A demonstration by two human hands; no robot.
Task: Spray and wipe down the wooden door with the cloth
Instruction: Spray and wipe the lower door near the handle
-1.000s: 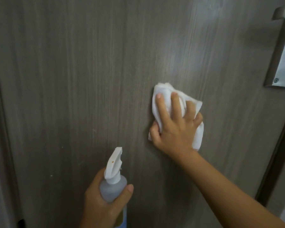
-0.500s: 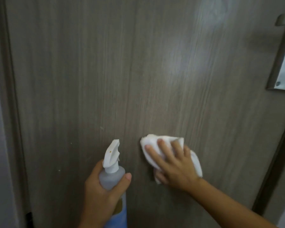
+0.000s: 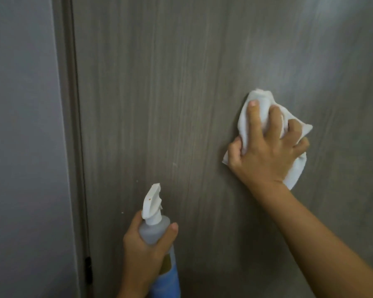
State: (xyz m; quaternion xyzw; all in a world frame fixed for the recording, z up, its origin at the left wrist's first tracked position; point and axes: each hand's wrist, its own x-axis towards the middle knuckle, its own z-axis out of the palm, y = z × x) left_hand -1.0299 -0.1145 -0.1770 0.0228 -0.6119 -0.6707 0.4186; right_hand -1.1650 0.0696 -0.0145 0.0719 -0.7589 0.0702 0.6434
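Note:
The grey-brown wooden door (image 3: 159,104) fills most of the view. My right hand (image 3: 267,151) presses a crumpled white cloth (image 3: 295,171) against the door at the right, with fingers curled into its folds. My left hand (image 3: 144,250) grips a spray bottle (image 3: 154,224) by its neck at the bottom centre. The bottle has a white trigger head, a cloudy body and a blue lower part. Its nozzle points up toward the door. A few small pale specks sit on the door left of the bottle.
The door frame (image 3: 69,125) runs down the left side, with a grey wall (image 3: 19,147) beyond it. A dark hinge piece (image 3: 87,269) shows low on the frame edge.
My right hand slid the cloth down the door, then back up and to the right. The view shifted left, so the metal handle plate left the frame and the wall appeared. The bottle stayed put.

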